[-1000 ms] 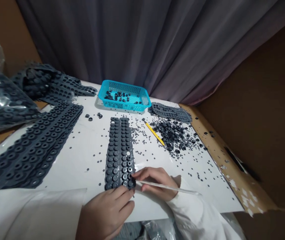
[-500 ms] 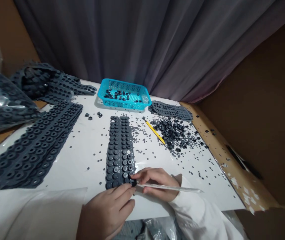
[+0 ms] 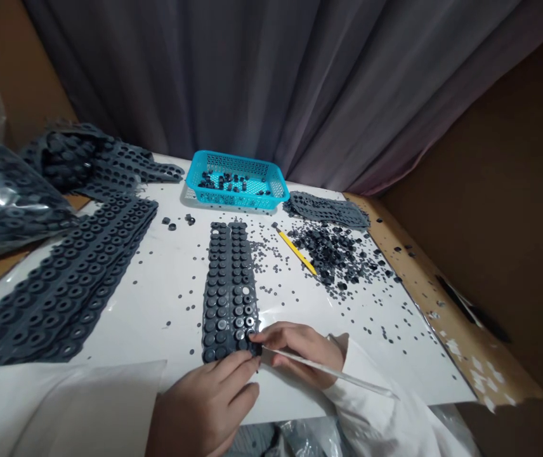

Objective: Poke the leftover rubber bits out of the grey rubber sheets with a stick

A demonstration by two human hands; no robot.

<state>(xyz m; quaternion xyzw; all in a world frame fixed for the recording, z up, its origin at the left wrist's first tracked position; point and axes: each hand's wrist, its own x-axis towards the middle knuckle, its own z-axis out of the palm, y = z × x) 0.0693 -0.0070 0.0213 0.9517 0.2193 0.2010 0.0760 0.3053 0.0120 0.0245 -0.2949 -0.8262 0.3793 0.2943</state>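
Note:
A dark grey rubber sheet (image 3: 230, 285) with rows of round raised knobs lies lengthwise in front of me. My left hand (image 3: 212, 400) is closed at its near edge, thumb tucked out of sight and fingertips on the near right corner. My right hand (image 3: 302, 352) is closed around a thin white stick-like tool (image 3: 333, 369), whose tip points at that corner; its index finger touches the last knobs there. The tool's tip and the small dark piece between the hands are mostly hidden by fingers. A few knobs on the sheet look lighter or white.
A blue basket (image 3: 238, 198) with small dark pieces stands at the back. To the right are a yellow pencil-like tool (image 3: 296, 252), a heap of dark bits (image 3: 333, 254) and a punched sheet (image 3: 326, 209). Stacked knobbed sheets (image 3: 66, 273) and a full plastic bag (image 3: 5, 197) are left.
The white tool's rear end has swung slightly down toward me, to the right. Both hands stay at the sheet's near right corner, and the view has shifted a little.

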